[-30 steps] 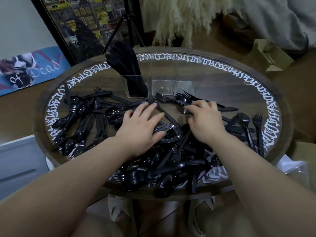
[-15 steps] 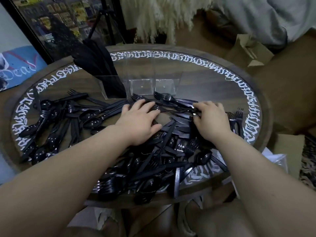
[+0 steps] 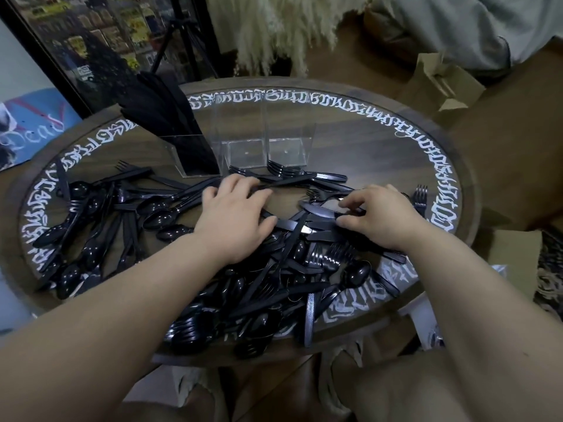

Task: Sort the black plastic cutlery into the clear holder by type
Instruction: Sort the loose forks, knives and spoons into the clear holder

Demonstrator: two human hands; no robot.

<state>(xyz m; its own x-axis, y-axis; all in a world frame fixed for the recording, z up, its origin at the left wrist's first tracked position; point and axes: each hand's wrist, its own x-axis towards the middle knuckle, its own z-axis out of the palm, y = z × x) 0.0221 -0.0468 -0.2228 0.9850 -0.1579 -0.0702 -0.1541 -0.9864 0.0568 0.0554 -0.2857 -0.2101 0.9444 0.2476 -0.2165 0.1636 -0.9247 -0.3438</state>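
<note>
A heap of black plastic cutlery (image 3: 274, 278) of forks, spoons and knives covers the near half of the round table (image 3: 380, 141). At the back stands the clear holder (image 3: 262, 138); its left compartment is packed with black knives (image 3: 176, 129), while the middle and right compartments hold nothing. My left hand (image 3: 234, 217) lies flat on the heap with its fingers spread. To its right, my right hand (image 3: 380, 217) pinches the handle of a black knife (image 3: 320, 211) between thumb and fingers, low on the pile.
Loose spoons and forks (image 3: 88, 226) spread along the table's left side, and a few forks (image 3: 420, 196) lie near the right rim. Cardboard boxes (image 3: 441, 83) sit on the floor to the right. A tripod (image 3: 179, 41) and a framed picture stand behind the table.
Both hands have slid through the pile, and the right hand has moved rightward. Its fingers now close on a knife handle. The left hand stays flat on the cutlery.
</note>
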